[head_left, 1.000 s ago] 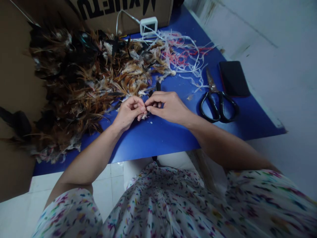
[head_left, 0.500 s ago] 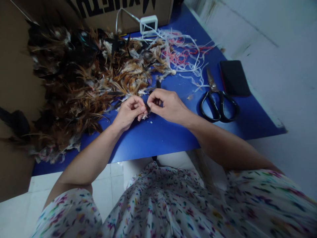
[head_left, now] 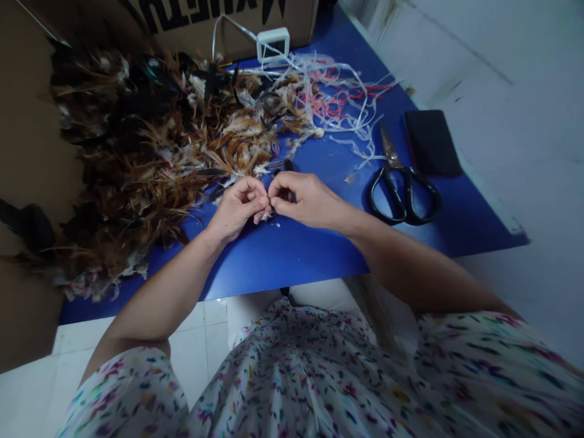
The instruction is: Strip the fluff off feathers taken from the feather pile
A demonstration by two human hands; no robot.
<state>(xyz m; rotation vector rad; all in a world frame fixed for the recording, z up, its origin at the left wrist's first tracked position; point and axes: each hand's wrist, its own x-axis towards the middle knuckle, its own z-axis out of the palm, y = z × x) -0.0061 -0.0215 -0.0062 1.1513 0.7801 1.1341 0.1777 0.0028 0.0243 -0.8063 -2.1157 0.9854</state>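
As the left hand [head_left: 241, 205] meets the right hand [head_left: 301, 196] fingertip to fingertip over one blue table [head_left: 292, 261], each pinches thumb to forefinger; whatever sits between is too small for me to make out. One dark feather [head_left: 288, 165], just beyond the right hand, seems to point away from the person, its long axis mostly hidden. At right lie one phone [head_left: 432, 143] and one pair of scissors [head_left: 396, 165], blades aimed away; at left, one uncountable heap of feathers [head_left: 168, 140].

Table [head_left: 296, 258] layout, referenced to scissors [head_left: 395, 165].
Phone [head_left: 432, 143]: just right, slightly behind. Ribbons [head_left: 322, 108]: behind, left. Feathers [head_left: 150, 146]: farther left. Box [head_left: 298, 30]: well behind, left.
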